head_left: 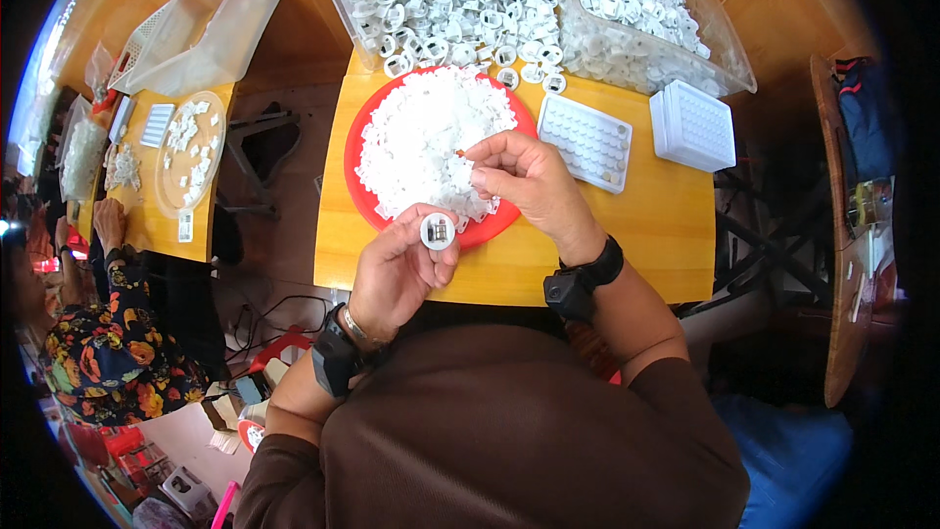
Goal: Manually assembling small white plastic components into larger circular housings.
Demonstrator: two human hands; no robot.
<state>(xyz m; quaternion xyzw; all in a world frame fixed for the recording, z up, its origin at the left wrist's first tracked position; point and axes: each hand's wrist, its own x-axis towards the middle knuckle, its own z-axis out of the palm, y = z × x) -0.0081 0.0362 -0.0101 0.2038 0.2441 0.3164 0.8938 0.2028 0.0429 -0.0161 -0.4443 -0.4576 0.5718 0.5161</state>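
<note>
My left hand (397, 269) is closed around a small round white plastic part (437, 231) with a dark rectangular piece in its middle, held at the near edge of a red plate (354, 168). A heap of small white plastic pieces (421, 132) covers most of that plate. Over the right side of the heap is my right hand (529, 181), thumb and forefinger bent close together. A tiny orange-brown spot (460, 153) shows by its fingertips. Whatever those fingers pinch is too small to make out.
Behind the plate stand two clear bins (338, 0) (739, 49) of round white parts, some spilled onto the yellow table (636, 245). Right of the plate lie a white tray (587, 132) with round pockets and stacked white trays (693, 127). At left, a person (122, 333) sits at another table.
</note>
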